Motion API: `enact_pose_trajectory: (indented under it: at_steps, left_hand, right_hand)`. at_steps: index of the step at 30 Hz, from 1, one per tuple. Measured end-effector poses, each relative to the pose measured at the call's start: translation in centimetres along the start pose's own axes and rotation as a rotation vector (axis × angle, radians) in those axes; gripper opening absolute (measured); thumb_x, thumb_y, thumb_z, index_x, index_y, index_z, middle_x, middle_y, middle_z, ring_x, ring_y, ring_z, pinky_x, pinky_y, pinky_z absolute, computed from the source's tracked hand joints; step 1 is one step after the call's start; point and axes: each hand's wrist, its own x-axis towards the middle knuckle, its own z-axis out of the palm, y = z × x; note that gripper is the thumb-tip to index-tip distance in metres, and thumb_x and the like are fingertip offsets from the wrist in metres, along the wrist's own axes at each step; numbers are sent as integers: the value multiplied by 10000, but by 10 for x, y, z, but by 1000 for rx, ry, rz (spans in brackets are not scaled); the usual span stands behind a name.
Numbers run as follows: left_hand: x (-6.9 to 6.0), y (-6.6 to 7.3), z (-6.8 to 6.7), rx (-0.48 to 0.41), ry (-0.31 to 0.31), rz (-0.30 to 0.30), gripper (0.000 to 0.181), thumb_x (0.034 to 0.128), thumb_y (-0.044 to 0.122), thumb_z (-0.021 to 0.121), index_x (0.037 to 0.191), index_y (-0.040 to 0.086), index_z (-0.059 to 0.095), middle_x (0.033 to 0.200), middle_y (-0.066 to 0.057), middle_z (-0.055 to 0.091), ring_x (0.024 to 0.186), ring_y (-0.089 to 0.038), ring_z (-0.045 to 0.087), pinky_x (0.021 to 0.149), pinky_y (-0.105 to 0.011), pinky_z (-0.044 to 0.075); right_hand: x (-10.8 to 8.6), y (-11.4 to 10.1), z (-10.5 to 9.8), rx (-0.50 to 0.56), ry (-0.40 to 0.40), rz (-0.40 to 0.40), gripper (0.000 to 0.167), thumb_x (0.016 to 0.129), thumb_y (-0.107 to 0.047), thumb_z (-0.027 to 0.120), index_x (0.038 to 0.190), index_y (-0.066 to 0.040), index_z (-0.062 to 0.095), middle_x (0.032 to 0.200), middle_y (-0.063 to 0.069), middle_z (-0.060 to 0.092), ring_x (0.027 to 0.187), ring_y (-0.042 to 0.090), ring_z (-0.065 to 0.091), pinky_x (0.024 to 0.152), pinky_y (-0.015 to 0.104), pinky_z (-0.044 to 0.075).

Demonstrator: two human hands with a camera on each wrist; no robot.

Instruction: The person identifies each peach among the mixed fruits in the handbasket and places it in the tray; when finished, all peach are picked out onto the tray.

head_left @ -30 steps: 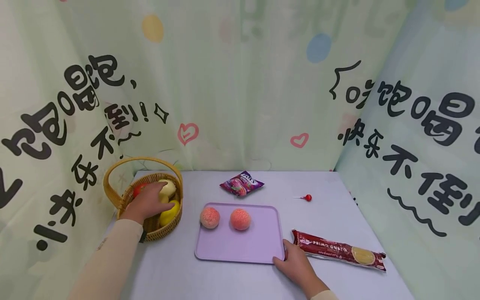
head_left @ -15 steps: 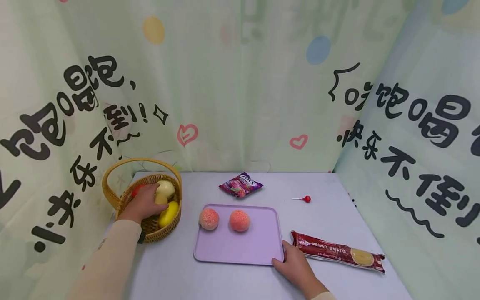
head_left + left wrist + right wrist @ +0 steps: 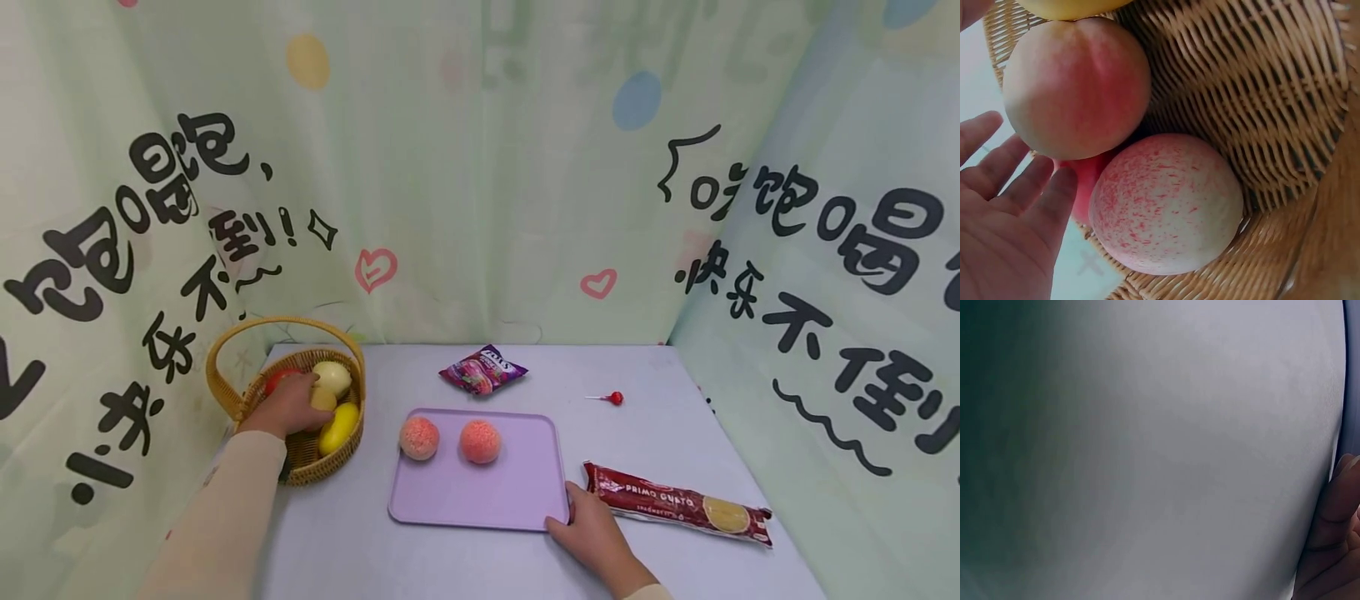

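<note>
My left hand point(image 3: 287, 405) reaches into the wicker basket point(image 3: 318, 475) among fruit: a red one point(image 3: 279, 381), a pale one point(image 3: 334, 378) and a yellow one point(image 3: 339, 429). In the left wrist view the hand point(image 3: 1010, 219) has its fingers extended beside a peach point(image 3: 1079, 87) and a speckled fruit point(image 3: 1166, 203); any touch is unclear. My right hand point(image 3: 600, 537) grips the lilac tray point(image 3: 480, 500) by its near right corner, with two pink balls point(image 3: 419, 438) on it. The right wrist view shows part of that hand point(image 3: 1332, 544) at the tray's edge point(image 3: 1352, 381).
A purple snack bag point(image 3: 483, 370) lies behind the tray, and a red lollipop point(image 3: 616, 398) at the back right. To the right is a long red spaghetti packet point(image 3: 675, 502). Printed curtains point(image 3: 487, 167) stand behind and on both sides.
Inside the basket, my left hand's fingers have drawn back a little to the left and lower, uncovering more of the middle fruit. My right hand stays at the tray's corner.
</note>
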Motion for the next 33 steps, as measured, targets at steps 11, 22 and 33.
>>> enact_pose_trajectory:
  at_steps: [11,22,33]
  left_hand:
    - [6,-1,-1,-16,-83,-85,809,798,307,736,1436,-110,463,1329,-300,582,1013,-345,558,881,-481,523]
    - [7,-9,3,-92,-75,-41,764,766,201,780,1402,-103,487,1231,-264,629,929,-312,579,776,-422,531]
    - [9,-10,2,-33,-72,-2,711,758,140,819,1361,-100,530,1246,-286,616,994,-351,573,846,-493,543]
  right_hand:
    - [-2,0,2,17,-2,-13,780,803,-331,853,1386,96,557,829,-3,662,800,137,572,885,467,585]
    - [-2,-1,-2,8,-1,-16,798,801,-353,852,1385,103,553,827,4,663,797,142,576,910,487,583]
    - [-2,-1,-1,21,15,-30,775,794,-315,853,1375,106,560,739,-20,606,724,127,544,753,372,561]
